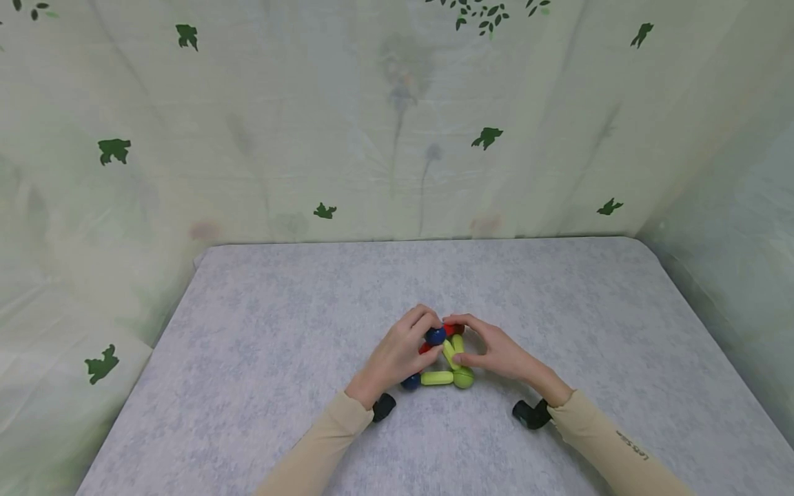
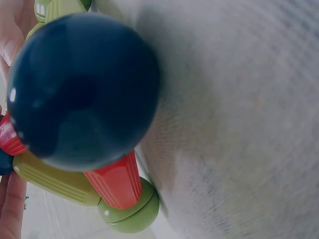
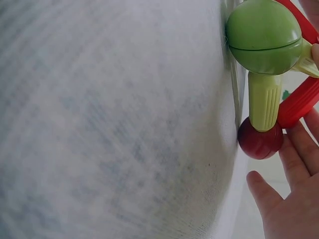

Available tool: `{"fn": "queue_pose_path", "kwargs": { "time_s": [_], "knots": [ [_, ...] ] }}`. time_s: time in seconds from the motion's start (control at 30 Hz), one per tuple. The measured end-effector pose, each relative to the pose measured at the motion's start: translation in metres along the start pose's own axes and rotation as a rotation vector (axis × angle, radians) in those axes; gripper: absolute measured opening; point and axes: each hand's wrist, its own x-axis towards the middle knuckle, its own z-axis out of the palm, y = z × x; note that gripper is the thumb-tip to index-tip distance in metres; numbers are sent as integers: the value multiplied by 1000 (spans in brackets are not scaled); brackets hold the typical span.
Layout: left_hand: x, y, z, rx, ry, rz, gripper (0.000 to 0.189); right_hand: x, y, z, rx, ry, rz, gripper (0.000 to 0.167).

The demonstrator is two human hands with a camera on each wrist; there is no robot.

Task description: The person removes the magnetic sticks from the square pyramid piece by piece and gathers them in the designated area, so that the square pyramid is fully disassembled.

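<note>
A frame of magnetic balls and rods stands on the table in front of me. My left hand pinches the blue ball at its top between fingers and thumb. On the other side, my right hand holds the frame, its fingers by the upper red rod and its thumb against a yellow-green rod. A near yellow-green rod joins a lower blue ball to a green ball. In the right wrist view, fingers lie beside a dark red ball.
The frame stands on a grey-blue mottled tabletop. Behind the table hangs a pale curtain with leaf prints. Black wrist cameras sit under both wrists, the right one close over the table.
</note>
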Motion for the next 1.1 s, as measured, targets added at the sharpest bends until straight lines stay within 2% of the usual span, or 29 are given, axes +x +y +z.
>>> {"fn": "queue_pose_path", "kwargs": {
  "time_s": [0.13,0.33,0.53,0.67,1.1],
  "knots": [
    [0,0,1,-8,7,8,32,0,-1,-1,-6,-5,-8,56],
    [-1,0,1,-51,2,3,34,6,-1,-5,-21,22,-60,39],
    [-3,0,2,-81,-5,-17,35,17,2,-6,31,59,-85,26],
    [-3,0,1,-85,3,-19,33,23,2,-6,56,47,-110,24],
    [-4,1,1,-94,13,-21,30,28,8,-6,-65,45,-180,19]
  ]
}}
